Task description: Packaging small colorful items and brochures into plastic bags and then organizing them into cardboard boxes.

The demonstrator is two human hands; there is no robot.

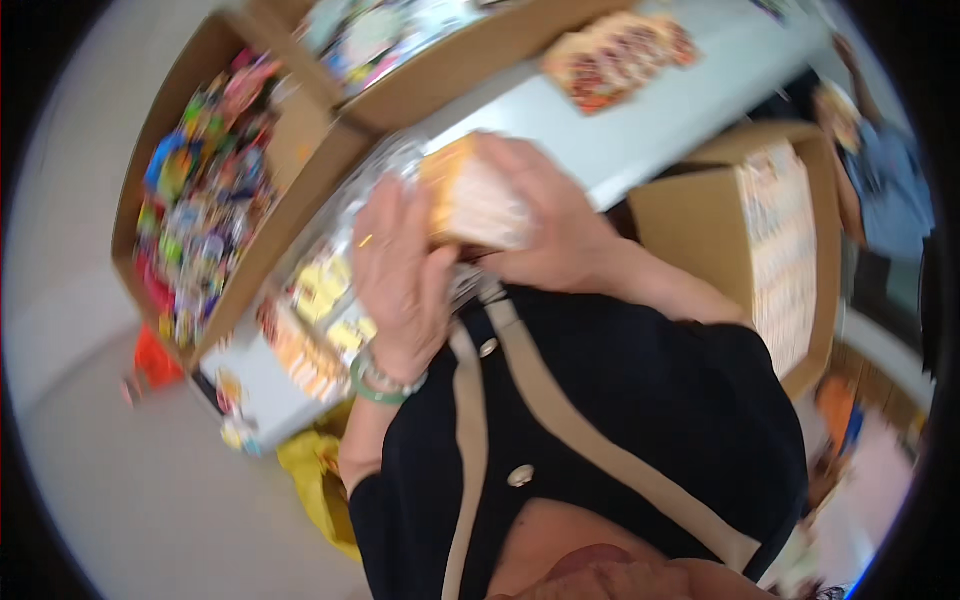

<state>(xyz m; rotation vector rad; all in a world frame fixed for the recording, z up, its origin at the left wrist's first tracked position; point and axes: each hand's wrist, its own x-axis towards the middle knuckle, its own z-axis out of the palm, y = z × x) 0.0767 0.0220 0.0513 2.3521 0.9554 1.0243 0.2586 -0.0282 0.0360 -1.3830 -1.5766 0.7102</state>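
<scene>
A thick stack of cards (485, 212), orange along one side and pale on the other, stands tilted in front of my chest. My right hand (545, 205) is closed around its right side. Against its lower left edge rests the thumb side of my left hand (395, 265), whose fingers are stretched out. That wrist wears a green bangle and a beaded bracelet. Clear plastic wrapping (395, 160) shows beyond and beneath the hands. Motion blur hides the print on the stack and the exact touch of the left fingers.
Left stands a cardboard box (265, 240) of small colourful packets, beside another box (430, 65). Fanned printed cards (620, 60) lie on the white table (690, 95); yellow cards (325, 290) lie nearer. At right, a box (690, 230) holds packed stacks. Another person (890, 180) is beyond it.
</scene>
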